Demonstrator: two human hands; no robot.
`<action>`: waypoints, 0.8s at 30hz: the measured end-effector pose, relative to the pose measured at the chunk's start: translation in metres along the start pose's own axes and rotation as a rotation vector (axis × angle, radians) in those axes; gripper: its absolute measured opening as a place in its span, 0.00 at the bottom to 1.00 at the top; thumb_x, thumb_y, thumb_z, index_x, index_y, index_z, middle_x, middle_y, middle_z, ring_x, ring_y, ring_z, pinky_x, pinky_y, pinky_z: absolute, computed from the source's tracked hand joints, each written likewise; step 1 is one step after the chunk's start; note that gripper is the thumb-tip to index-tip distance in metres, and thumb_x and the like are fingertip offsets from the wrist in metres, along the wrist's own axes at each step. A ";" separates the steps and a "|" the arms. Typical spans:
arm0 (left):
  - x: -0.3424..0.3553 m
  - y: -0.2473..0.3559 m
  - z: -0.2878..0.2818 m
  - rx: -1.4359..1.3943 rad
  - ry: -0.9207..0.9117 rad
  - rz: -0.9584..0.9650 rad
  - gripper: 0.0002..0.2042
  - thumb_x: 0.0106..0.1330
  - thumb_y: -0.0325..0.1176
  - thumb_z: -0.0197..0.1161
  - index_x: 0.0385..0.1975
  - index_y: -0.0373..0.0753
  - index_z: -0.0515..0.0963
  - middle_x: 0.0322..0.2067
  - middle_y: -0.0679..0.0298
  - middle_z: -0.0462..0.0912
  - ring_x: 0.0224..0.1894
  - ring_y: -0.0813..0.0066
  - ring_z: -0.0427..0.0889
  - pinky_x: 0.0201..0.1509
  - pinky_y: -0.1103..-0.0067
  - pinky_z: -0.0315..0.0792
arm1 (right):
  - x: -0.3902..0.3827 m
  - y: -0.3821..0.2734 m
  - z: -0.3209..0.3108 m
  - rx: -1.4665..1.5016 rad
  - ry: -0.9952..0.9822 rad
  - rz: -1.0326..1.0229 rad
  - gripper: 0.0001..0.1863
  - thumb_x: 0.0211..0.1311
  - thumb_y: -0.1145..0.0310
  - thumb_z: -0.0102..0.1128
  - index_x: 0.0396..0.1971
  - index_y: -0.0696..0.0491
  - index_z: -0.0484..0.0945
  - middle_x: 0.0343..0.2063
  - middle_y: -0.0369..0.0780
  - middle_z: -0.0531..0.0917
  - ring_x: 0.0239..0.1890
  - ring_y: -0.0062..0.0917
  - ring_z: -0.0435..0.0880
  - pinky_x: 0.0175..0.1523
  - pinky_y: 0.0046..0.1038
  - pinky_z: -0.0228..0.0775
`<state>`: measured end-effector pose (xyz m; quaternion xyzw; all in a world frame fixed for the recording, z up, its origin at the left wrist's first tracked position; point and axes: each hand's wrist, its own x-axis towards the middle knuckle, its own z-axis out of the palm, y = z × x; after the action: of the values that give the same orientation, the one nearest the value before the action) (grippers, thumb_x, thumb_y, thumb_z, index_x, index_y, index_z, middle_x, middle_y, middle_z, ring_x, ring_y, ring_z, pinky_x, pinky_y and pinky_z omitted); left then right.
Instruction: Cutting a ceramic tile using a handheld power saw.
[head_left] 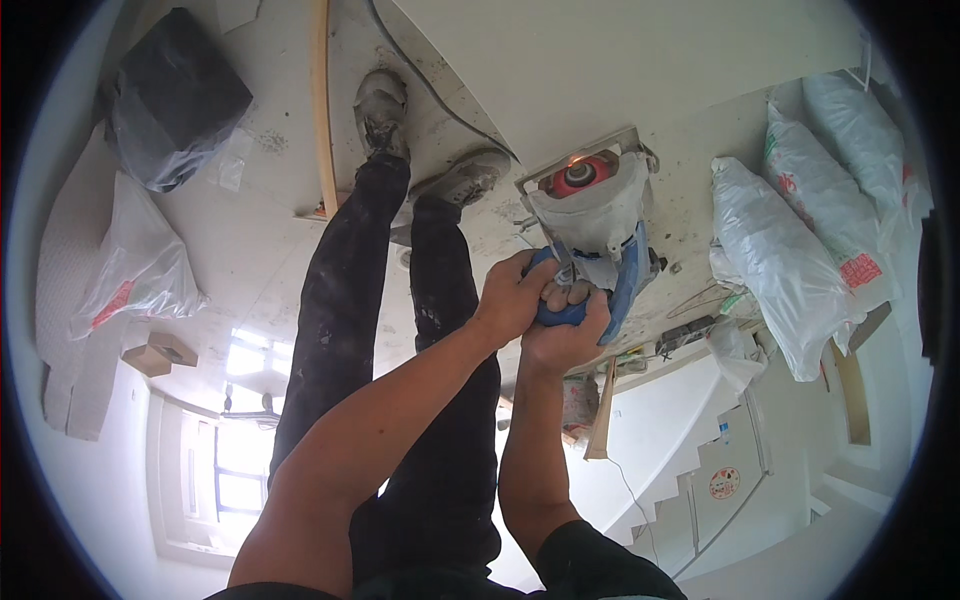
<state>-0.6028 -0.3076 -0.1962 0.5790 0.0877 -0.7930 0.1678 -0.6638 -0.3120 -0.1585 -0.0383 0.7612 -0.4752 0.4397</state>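
Note:
Both my hands are wrapped around the blue handle of a dusty circular saw [600, 205]. My left hand [508, 303] closes on the handle from the left. Lower and to the right, my right hand [568, 340] grips it, its fingers curled around the front. A red disc with a round metal hub shows through the opening in the saw's base, and a small orange glow appears at its upper edge. Just beyond the saw lies the edge of a large pale board [660, 65]; whether the two touch, I cannot tell.
Stuffed white sacks [790, 270] stand at the right. At the left are a black plastic-wrapped box [178, 98], a white bag [140, 265] and a small cardboard piece [160, 353]. A wooden strip [322, 110] and a dark cable [425, 75] lie near my shoes [382, 112].

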 end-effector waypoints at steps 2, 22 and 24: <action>-0.001 0.000 0.000 0.010 0.005 0.006 0.15 0.70 0.37 0.58 0.35 0.28 0.79 0.23 0.62 0.79 0.26 0.79 0.73 0.33 0.77 0.70 | 0.001 0.000 -0.003 -0.024 0.024 0.015 0.11 0.65 0.62 0.47 0.25 0.51 0.67 0.21 0.33 0.67 0.22 0.21 0.67 0.34 0.27 0.66; -0.007 0.003 -0.007 -0.034 -0.030 -0.015 0.13 0.71 0.37 0.58 0.31 0.31 0.77 0.24 0.69 0.76 0.28 0.86 0.69 0.32 0.82 0.67 | -0.009 0.003 0.005 -0.035 0.102 0.034 0.11 0.64 0.61 0.48 0.26 0.50 0.67 0.21 0.32 0.66 0.23 0.21 0.68 0.35 0.27 0.66; -0.006 0.001 -0.009 -0.029 -0.032 -0.009 0.13 0.71 0.37 0.58 0.32 0.31 0.77 0.24 0.69 0.76 0.29 0.86 0.69 0.32 0.82 0.67 | -0.010 0.003 0.007 -0.027 0.104 0.035 0.10 0.64 0.61 0.48 0.27 0.50 0.67 0.21 0.32 0.66 0.23 0.21 0.67 0.34 0.26 0.65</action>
<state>-0.5928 -0.3044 -0.1931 0.5634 0.0990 -0.8015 0.1741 -0.6517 -0.3099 -0.1554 -0.0059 0.7899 -0.4585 0.4071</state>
